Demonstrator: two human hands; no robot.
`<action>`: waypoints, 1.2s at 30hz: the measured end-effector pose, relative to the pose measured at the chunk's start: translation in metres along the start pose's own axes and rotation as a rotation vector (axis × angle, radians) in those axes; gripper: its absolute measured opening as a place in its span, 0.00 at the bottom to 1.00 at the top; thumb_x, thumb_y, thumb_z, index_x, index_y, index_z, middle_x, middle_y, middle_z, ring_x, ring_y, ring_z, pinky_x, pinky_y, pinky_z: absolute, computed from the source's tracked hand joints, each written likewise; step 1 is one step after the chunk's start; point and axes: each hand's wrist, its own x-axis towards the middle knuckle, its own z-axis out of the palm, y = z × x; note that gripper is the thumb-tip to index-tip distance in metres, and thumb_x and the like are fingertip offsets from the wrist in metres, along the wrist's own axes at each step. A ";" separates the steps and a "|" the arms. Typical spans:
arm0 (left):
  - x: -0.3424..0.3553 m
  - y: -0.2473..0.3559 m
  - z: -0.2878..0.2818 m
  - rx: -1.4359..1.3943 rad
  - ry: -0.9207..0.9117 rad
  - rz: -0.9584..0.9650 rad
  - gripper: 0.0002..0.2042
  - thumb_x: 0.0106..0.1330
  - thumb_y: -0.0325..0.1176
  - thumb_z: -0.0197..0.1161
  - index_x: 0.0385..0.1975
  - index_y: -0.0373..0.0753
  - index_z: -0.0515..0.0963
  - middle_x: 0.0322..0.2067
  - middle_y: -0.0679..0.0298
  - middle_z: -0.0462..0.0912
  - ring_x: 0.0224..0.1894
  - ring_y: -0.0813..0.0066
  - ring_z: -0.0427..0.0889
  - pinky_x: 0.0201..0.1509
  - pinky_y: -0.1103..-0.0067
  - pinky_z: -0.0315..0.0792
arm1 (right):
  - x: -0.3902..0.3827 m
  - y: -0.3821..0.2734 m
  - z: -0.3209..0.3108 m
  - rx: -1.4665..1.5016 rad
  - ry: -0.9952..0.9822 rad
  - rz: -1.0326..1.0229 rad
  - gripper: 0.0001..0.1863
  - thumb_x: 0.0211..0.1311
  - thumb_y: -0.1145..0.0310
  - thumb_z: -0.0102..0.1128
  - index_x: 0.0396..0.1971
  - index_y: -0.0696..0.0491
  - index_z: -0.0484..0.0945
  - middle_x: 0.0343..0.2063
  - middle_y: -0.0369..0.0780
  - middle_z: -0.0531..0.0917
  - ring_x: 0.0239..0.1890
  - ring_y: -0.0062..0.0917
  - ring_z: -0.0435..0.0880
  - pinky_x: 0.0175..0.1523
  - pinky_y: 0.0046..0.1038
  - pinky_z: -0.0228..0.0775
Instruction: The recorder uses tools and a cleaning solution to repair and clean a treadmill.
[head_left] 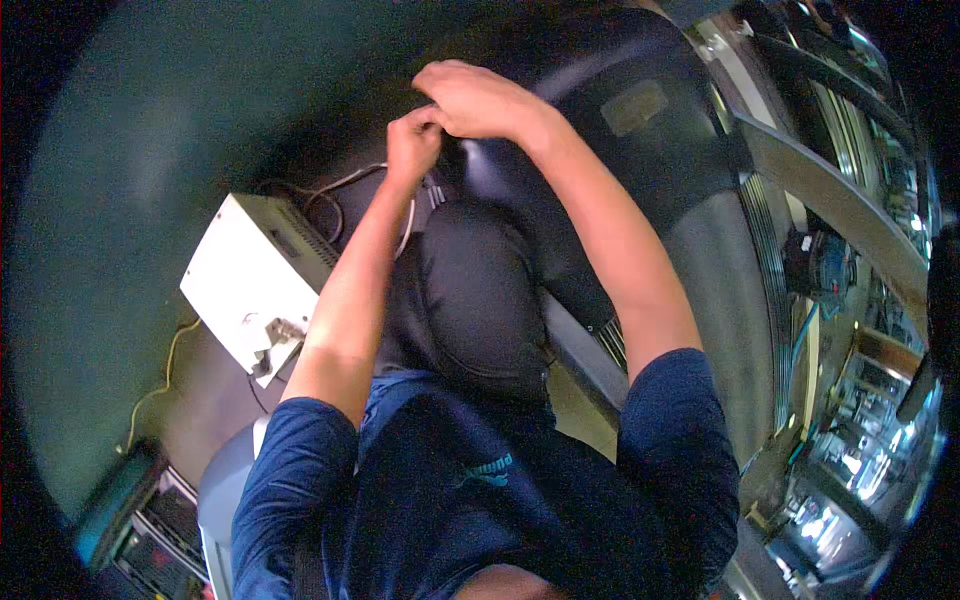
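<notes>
Head view: both arms reach forward, away from the wearer's chest, and the two hands meet over a dark area. Left hand (412,148) sits nearer the wearer, its fingers curled in toward the palm; right hand (485,103) arches in from the right, its fingers bent and slightly blurred, lying just beyond and beside the left ones. Whether either set of fingers grasps anything cannot be told; the space between them is hidden by the hands and deep shadow. Nearest to the fingers, on the near side and passing behind the left wrist, a pale cable (405,230) loops down; its ends cannot be traced. Left of the fingers and nearer the wearer stands a white box (240,280) with a slotted dark side, set at a tilt to the view, partly covered by the left forearm; dark cable loops lie between it and the fingers. Farther out on that same side, a thin yellow cord (170,370) trails. Right of the fingers spreads a large black curved surface (590,60), bearing a dull tan rectangular patch (635,108). Nearer the wearer than the fingers, between the forearms, bulges a rounded black form (480,300), apparently cloth-covered. Well to the right of the fingers, a long grey beam (840,195) runs obliquely, with bright, cluttered workshop surroundings past it.
</notes>
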 end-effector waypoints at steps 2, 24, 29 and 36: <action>0.003 -0.002 -0.006 0.051 -0.066 0.082 0.07 0.62 0.26 0.62 0.35 0.39 0.86 0.32 0.49 0.86 0.36 0.58 0.89 0.40 0.70 0.77 | 0.005 0.014 0.000 0.091 -0.177 -0.155 0.11 0.57 0.67 0.61 0.35 0.59 0.83 0.32 0.49 0.84 0.42 0.47 0.83 0.48 0.44 0.76; 0.011 0.012 -0.018 -0.085 -0.249 -0.012 0.12 0.64 0.17 0.58 0.42 0.36 0.85 0.35 0.60 0.90 0.39 0.78 0.86 0.49 0.79 0.77 | -0.039 0.043 0.050 0.888 0.198 0.211 0.22 0.58 0.67 0.71 0.54 0.49 0.82 0.41 0.37 0.84 0.42 0.21 0.84 0.49 0.26 0.76; 0.004 0.007 -0.011 -0.402 -0.155 -0.143 0.16 0.58 0.23 0.70 0.47 0.38 0.84 0.40 0.57 0.89 0.40 0.74 0.87 0.48 0.78 0.77 | -0.034 0.036 0.074 0.763 0.405 0.226 0.13 0.59 0.71 0.69 0.45 0.52 0.87 0.35 0.36 0.86 0.40 0.20 0.84 0.47 0.24 0.74; 0.001 0.003 -0.001 -0.093 0.075 -0.129 0.13 0.54 0.29 0.76 0.38 0.33 0.85 0.36 0.61 0.88 0.37 0.77 0.85 0.44 0.78 0.78 | -0.020 0.025 0.088 0.804 0.441 0.331 0.07 0.57 0.77 0.67 0.37 0.57 0.84 0.33 0.37 0.86 0.37 0.18 0.84 0.47 0.24 0.76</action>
